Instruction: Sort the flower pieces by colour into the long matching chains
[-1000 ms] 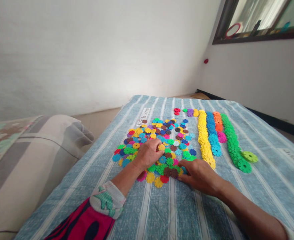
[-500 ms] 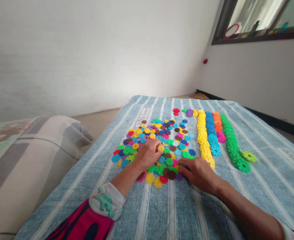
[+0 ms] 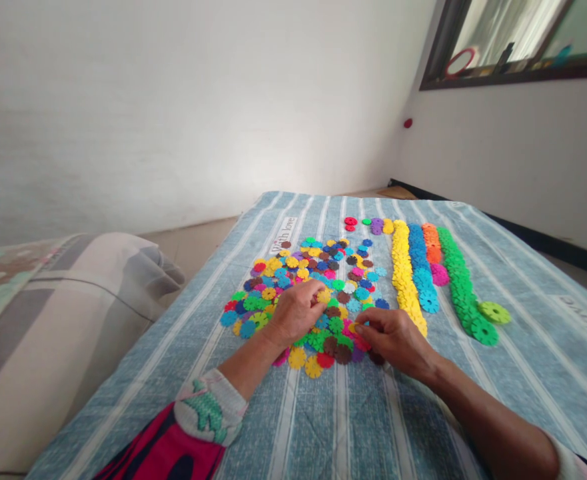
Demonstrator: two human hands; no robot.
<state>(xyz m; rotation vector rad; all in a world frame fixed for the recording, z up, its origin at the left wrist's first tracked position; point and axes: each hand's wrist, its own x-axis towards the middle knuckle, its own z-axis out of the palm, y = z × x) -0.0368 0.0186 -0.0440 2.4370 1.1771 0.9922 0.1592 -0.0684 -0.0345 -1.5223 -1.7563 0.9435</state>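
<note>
A loose heap of notched plastic discs point(image 3: 336, 324) in many colours lies under and around both hands. My left hand point(image 3: 299, 308) is closed over the middle of the heap, pinching a yellow disc point(image 3: 324, 295) between thumb and fingers. At the heap's right edge, my right hand point(image 3: 394, 339) has its thumb and forefinger pressed together on another yellow disc point(image 3: 353, 327), mostly hidden by the fingertips. To the right run overlapping rows of discs: a yellow row point(image 3: 406, 280), a blue row point(image 3: 418, 250), a short orange row point(image 3: 432, 243) and a long green row point(image 3: 457, 280).
A striped blue-grey cloth point(image 3: 223, 427) covers the surface beneath the discs. Small groups of red discs point(image 3: 350, 221) and purple discs point(image 3: 377, 226) lie at the far side. Bedding point(image 3: 88, 320) bulges at the left. Behind stands a white wall point(image 3: 198, 107), with a window point(image 3: 518, 40) at upper right.
My right hand has lifted slightly from the heap's edge with a yellow disc at its fingertips, uncovering discs below. My left hand stays nearly in place, holding its yellow disc.
</note>
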